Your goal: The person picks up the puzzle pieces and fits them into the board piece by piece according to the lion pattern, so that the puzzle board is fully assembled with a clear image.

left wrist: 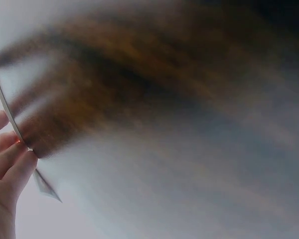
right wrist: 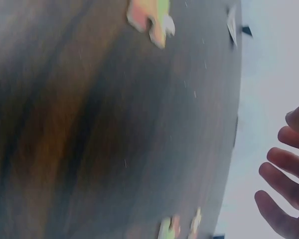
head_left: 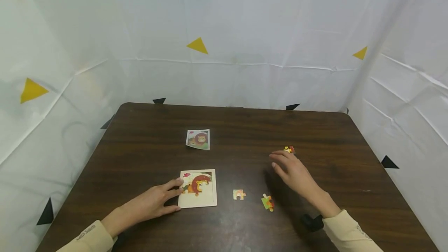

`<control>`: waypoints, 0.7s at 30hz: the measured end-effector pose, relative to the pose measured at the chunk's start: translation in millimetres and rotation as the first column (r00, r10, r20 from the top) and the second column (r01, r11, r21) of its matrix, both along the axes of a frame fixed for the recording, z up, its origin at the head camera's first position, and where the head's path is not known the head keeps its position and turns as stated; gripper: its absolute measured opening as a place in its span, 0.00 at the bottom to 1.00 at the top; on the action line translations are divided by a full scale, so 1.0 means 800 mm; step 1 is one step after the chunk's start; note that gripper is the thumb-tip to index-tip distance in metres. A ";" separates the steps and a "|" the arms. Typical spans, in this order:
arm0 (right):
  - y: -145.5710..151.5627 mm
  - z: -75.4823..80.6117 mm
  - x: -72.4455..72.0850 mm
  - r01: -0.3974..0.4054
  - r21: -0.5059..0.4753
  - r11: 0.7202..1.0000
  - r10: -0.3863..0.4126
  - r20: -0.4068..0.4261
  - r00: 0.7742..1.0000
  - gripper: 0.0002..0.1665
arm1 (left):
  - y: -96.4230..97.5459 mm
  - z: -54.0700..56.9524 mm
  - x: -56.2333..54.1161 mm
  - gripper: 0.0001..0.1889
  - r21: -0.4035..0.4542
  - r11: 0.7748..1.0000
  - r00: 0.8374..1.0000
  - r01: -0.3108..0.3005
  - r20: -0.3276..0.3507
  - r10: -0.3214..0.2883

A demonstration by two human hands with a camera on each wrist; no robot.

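Observation:
A square puzzle board (head_left: 204,199) lies on the table with part of a lion picture fitted in its upper half; its lower part shows bare backing. My left hand (head_left: 155,201) rests its spread fingers along the board's left edge, and in the left wrist view the fingertips (left wrist: 26,162) touch that edge. Right of the board lie a pale puzzle piece (head_left: 238,194) and a green and orange puzzle piece (head_left: 268,202). Above the table, my right hand (head_left: 295,174) holds nothing, fingers loosely bent, close to red and yellow puzzle pieces (head_left: 289,149) that it partly covers.
Beyond the board lies a small picture card (head_left: 198,140) of a lion with a curled edge. The dark wooden table (head_left: 154,127) has white sheeting (head_left: 245,22) behind it and at both sides. A dark wrist strap (head_left: 312,223) sits at the right cuff.

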State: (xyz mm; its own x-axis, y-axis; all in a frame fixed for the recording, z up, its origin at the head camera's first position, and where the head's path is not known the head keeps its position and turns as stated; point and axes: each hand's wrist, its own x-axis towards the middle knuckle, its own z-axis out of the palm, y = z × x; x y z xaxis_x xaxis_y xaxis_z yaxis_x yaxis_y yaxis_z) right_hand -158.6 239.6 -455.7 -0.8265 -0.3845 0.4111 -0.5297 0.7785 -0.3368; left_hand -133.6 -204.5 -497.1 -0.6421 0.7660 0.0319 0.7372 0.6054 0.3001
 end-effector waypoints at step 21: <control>0.074 0.001 -0.035 0.258 -0.059 0.964 -0.244 0.177 0.953 0.21 | -0.001 -0.002 -0.001 0.26 -0.007 1.000 1.000 0.009 -0.021 -0.009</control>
